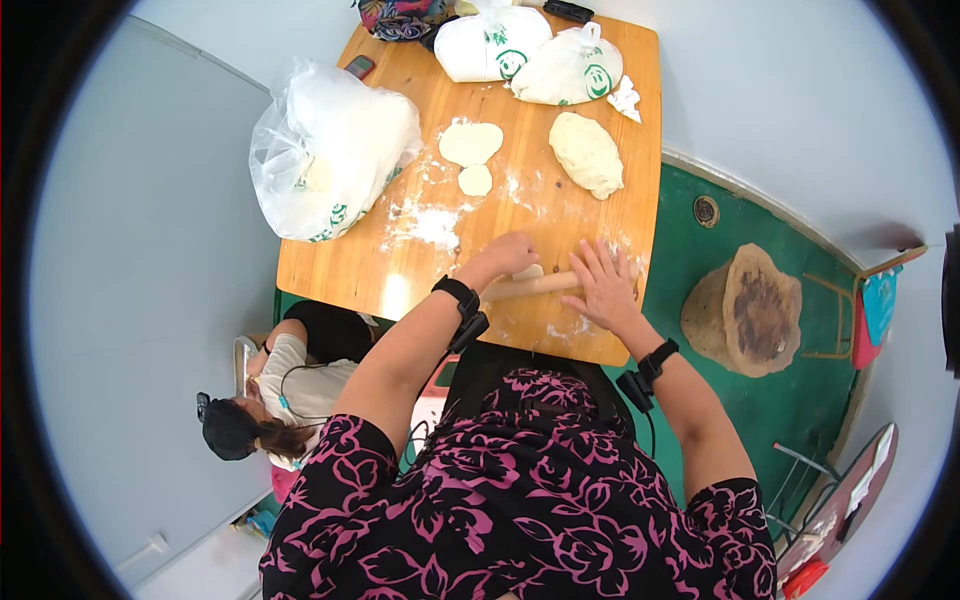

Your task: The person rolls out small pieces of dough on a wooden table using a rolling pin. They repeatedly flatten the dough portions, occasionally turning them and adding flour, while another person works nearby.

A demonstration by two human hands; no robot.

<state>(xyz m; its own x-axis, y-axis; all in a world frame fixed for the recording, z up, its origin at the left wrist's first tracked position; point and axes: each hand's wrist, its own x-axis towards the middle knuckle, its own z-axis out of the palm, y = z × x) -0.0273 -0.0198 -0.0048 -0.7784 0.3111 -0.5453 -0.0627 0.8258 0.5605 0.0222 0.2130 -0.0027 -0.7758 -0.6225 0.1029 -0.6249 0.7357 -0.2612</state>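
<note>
Near the front edge of the wooden table, my right hand lies flat with its fingers spread, palm over the right end of a wooden rolling pin. My left hand is closed, its curled fingers at the edge of a small piece of dough just behind the pin. Two flattened dough rounds, a larger one and a smaller one, lie farther back, touching or nearly so. A big lump of dough rests at the right side of the table.
White flour is scattered over the table. A large plastic bag stands at left; two tied bags, one beside another, sit at the back. A person is low at left. A wooden stump stands at right.
</note>
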